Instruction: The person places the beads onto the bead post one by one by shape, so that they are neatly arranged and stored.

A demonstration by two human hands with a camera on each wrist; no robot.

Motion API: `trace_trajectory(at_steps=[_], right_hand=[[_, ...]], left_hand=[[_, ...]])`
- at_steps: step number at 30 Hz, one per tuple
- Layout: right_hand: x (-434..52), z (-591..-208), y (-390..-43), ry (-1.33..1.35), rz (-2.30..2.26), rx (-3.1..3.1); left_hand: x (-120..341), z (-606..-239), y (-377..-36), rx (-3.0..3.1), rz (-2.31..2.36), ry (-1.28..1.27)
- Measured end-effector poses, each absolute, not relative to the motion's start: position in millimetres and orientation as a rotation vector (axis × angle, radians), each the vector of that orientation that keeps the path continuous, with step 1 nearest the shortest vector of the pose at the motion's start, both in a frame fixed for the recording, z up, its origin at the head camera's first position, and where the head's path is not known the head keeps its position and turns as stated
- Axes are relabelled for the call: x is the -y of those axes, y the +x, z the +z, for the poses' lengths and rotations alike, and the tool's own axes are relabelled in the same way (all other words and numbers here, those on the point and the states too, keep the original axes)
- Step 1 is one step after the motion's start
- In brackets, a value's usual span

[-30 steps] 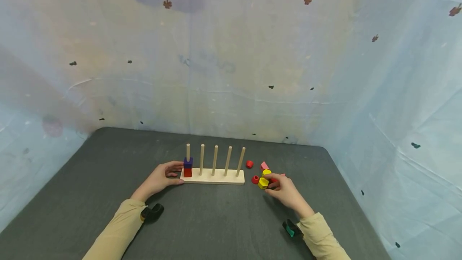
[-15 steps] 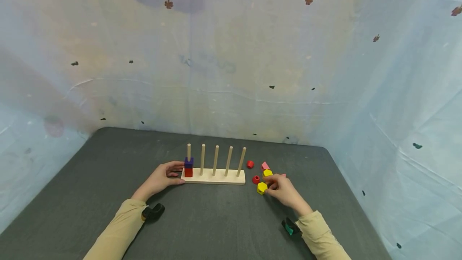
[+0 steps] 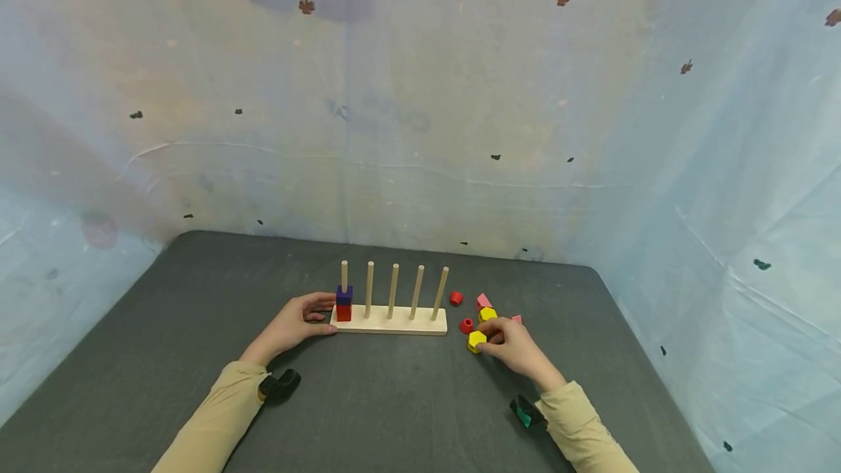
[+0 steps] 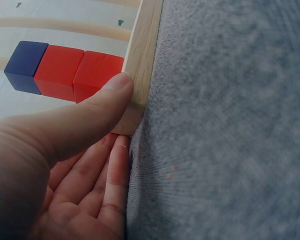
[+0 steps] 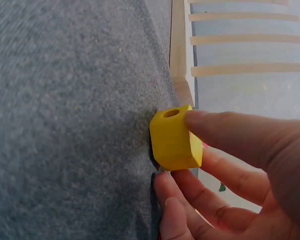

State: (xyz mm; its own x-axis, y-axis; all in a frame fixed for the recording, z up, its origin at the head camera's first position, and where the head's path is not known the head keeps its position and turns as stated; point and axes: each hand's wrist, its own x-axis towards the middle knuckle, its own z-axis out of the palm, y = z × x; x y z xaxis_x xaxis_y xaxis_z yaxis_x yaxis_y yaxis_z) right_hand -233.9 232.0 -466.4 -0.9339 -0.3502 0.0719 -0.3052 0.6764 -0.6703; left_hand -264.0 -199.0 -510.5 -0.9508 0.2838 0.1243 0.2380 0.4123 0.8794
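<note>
The right hand (image 3: 515, 347) pinches a yellow block (image 3: 477, 341) between thumb and fingers; the right wrist view shows the block (image 5: 174, 140) with its hole facing up, held against the grey mat (image 3: 394, 400) close to the end of the peg board (image 3: 389, 321). The block sits just right of the board's right end, on the near side of the loose pieces. The left hand (image 3: 296, 323) grasps the board's left end: the thumb (image 4: 90, 117) presses on the base edge and the fingers (image 4: 107, 180) lie under or beside it on the mat (the left wrist view shows no more of them). The board carries five upright pegs; the leftmost peg (image 3: 344, 276) holds a blue cube (image 3: 344, 293) on top of red cubes (image 3: 344, 312), two red ones in the left wrist view. Beyond the right hand lie a red bead (image 3: 466, 325) just beside the held block, a second yellow block (image 3: 487, 314), another red bead (image 3: 456, 298) and a pink piece (image 3: 483, 301). A further pink piece (image 3: 517, 319) peeks out behind the knuckles. Both wrists wear small cameras, and the sleeves are tan.
</note>
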Motion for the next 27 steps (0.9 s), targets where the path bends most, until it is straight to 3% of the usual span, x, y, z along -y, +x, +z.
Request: trace_trajectory(at_steps=[18,27], right_hand=[[-229,-468,-233,-0.755,-1.156,-2.724],[-227,-429,-231,-0.891,-1.212,-2.826]], left_hand=[[198,-511,-264,-2.599,1.598,0.436],[198,-510,-263,-2.594,1.606,0.432]])
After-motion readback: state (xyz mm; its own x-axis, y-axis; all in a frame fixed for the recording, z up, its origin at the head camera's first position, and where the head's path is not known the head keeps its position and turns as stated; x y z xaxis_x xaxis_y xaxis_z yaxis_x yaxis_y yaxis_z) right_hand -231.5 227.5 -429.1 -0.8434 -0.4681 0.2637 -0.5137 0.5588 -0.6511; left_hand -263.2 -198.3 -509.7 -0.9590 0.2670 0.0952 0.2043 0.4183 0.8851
